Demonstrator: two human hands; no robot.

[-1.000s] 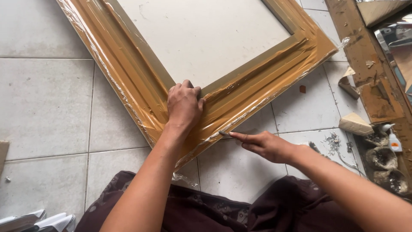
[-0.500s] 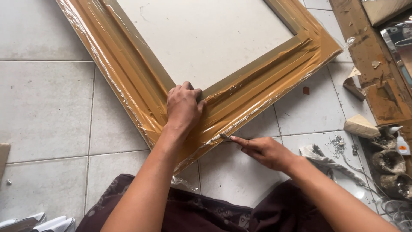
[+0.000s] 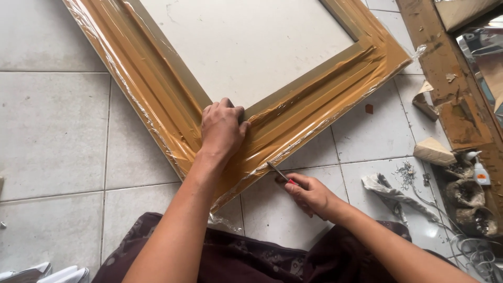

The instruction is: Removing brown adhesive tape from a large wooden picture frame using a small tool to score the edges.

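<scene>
A large ochre picture frame [image 3: 157, 99] wrapped in clear plastic film lies flat on the tiled floor, its near corner pointing at me. My left hand [image 3: 221, 128] presses flat on that corner, fingers spread over the film. My right hand [image 3: 309, 193] is just below the frame's right-hand edge and grips a small cutter with a red handle [image 3: 280, 174]; its blade tip touches the plastic at the frame's outer edge.
A pale backing board [image 3: 246, 47] fills the frame. At right lie a crumpled rag [image 3: 390, 194], a wood block [image 3: 434, 152], a small glue bottle [image 3: 479, 170], wire coils [image 3: 479, 254] and a worn wooden plank [image 3: 450, 78]. Dark patterned cloth [image 3: 251, 259] covers my lap.
My right hand with the cutter has slid a little along the frame's lower edge. My left hand stays pressed on the corner. The view has shifted slightly.
</scene>
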